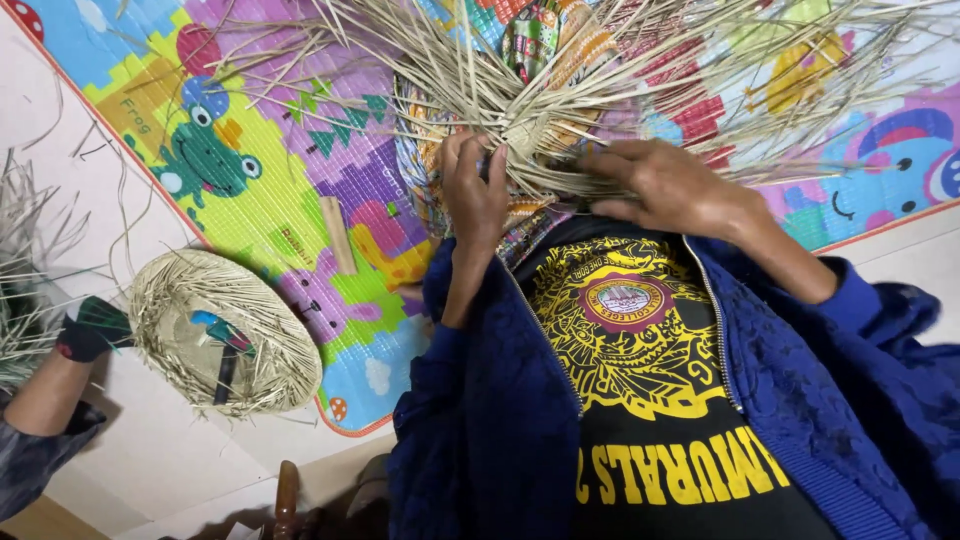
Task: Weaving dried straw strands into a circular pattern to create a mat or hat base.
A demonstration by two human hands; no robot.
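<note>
A woven straw piece (520, 110) with many long loose strands fanning outward rests on my lap, over patterned cloth. My left hand (473, 190) grips the strands at its woven centre, fingers curled round them. My right hand (670, 185) presses on the straw just to the right of the centre, fingers pinching several strands. Both arms wear blue jacket sleeves.
A colourful play mat (290, 190) covers the floor. A finished round straw piece (225, 330) lies at the left with a dark tool on it. Another person's arm (50, 390) reaches in at the far left, beside a straw bundle (20, 270). A small wooden block (337, 233) lies on the mat.
</note>
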